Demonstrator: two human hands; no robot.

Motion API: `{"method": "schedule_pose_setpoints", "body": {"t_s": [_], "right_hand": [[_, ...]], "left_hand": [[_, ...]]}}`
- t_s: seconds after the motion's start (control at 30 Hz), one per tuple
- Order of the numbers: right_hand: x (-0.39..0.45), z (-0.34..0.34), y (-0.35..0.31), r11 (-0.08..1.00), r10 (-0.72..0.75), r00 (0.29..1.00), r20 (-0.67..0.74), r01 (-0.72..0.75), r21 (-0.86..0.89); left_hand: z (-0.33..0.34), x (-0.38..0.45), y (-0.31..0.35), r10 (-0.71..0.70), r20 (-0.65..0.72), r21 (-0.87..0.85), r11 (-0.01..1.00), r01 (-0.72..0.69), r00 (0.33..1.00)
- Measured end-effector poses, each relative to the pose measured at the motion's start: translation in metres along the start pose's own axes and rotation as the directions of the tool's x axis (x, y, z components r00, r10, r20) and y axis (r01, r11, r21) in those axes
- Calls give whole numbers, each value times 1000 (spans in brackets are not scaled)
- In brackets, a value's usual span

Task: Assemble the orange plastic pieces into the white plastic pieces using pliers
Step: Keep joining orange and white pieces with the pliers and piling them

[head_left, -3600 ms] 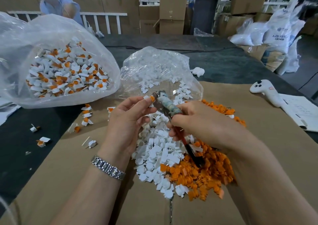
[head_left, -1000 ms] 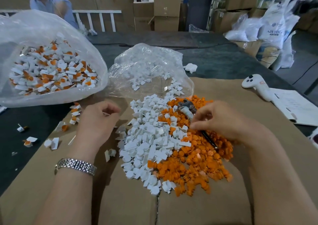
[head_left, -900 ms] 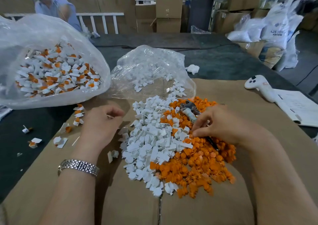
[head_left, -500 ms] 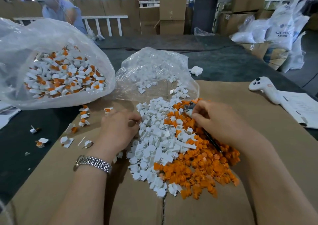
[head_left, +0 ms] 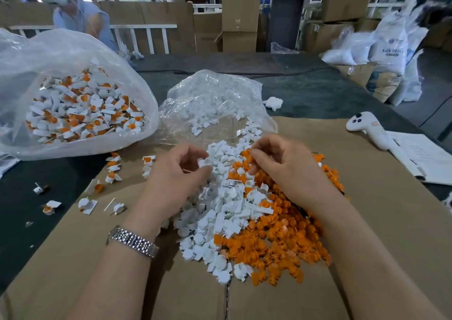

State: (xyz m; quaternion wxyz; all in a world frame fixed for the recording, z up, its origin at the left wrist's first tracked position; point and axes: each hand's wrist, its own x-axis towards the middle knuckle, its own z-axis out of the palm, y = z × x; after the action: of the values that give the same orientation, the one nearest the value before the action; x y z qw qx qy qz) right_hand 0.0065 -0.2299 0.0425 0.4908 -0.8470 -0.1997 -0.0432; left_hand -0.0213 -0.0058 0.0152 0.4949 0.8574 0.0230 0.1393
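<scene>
A heap of loose white pieces lies on the cardboard, touching a heap of orange pieces to its right. My left hand hovers over the left side of the white heap and pinches one white piece between thumb and fingers. Over the top of the orange heap, my right hand has its fingers curled, with the fingertips at an orange piece. The pliers are almost hidden beneath that hand. Only a dark bit of handle shows below the wrist.
A large clear bag of assembled white-and-orange pieces sits at the left. A smaller clear bag of white pieces is behind the heaps. Several assembled pieces are scattered at the left. A white controller and papers are at the right.
My left hand has moved right from the scattered pieces to the white heap and picked up a white piece. My right hand has closed over the pliers, whose head no longer shows.
</scene>
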Motion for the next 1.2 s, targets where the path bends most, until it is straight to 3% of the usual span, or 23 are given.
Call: {"method": "schedule_pose_setpoints", "body": {"t_s": [0.13,0.37,0.5,0.6,0.67,0.73,0.83,0.9,1.03,1.2], "right_hand": [[-1,9,-3,991,-59,998,-23,62,120],[0,25,1,962,-245,970,-7,242,-128],[0,30,0,932,-287,958,-22,274,-239],[-1,31,-2,935,-290,954,-75,266,-235],[-1,30,-3,953,-269,957,-112,247,-177],[-1,30,-3,963,-243,962,-123,224,-150],[-1,35,-2,969,-202,973,-111,182,-165],[-1,36,-1,980,-172,977,-124,158,-117],[0,30,-2,987,-153,984,-92,156,33],[-1,20,-1,984,-169,986,-12,169,63]], "left_hand": [[9,-5,9,42,89,-29,999,-39,995],[17,-10,18,91,115,-39,995,-87,989],[16,-10,19,64,142,-83,995,-53,988],[13,-10,19,42,222,-147,989,-9,974],[12,-10,20,58,198,-180,983,-21,979],[16,-11,20,116,131,-97,990,-104,984],[26,-13,21,348,27,249,905,-344,937],[30,-13,22,406,-14,294,875,-384,914],[27,-12,23,138,-39,-44,989,-139,990],[20,-14,24,110,34,-250,963,-98,993]]}}
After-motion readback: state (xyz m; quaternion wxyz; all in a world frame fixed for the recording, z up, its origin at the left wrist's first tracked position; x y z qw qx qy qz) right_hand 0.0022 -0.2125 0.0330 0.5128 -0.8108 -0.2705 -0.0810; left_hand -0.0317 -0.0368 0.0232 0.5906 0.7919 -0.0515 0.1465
